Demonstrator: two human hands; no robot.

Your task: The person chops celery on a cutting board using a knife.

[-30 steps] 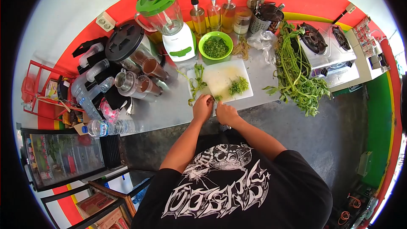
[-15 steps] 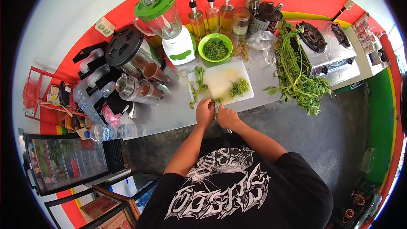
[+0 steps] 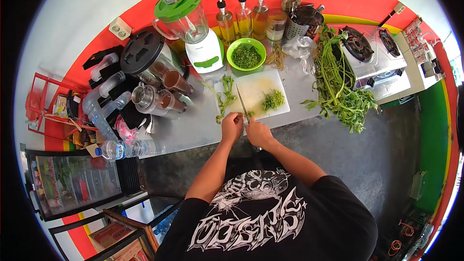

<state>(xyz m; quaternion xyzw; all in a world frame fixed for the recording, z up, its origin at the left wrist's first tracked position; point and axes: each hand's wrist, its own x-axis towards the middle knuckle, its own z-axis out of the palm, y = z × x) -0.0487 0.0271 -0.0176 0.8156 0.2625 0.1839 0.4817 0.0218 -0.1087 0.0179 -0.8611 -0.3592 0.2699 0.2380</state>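
Observation:
My right hand (image 3: 259, 133) is wrapped round the handle of a knife (image 3: 243, 100), whose blade points away from me over the near part of a white cutting board (image 3: 278, 79). Close beside the blade, my left hand (image 3: 232, 127) is closed at the board's near edge; whatever its fingers pinch is hidden. A small bit of chopped greens lies by the right fingertips. Farther right on the board sits a pile of chopped green herbs (image 3: 273, 99). Leafy green stalks (image 3: 225, 97) lie across the board's left side. Behind the board stands a green bowl (image 3: 261, 50) holding chopped greens.
A blender (image 3: 205, 53) and pump bottles (image 3: 242, 19) line the back wall. Right of the board are a plastic bag (image 3: 302, 50), a heap of leafy stalks (image 3: 338, 87) and a gas stove (image 3: 372, 58). Jars and a water bottle (image 3: 115, 150) stand at left.
The knife blade shows more plainly now and slants up to the left across the board. Both hands have shifted only slightly, staying close together at the near edge.

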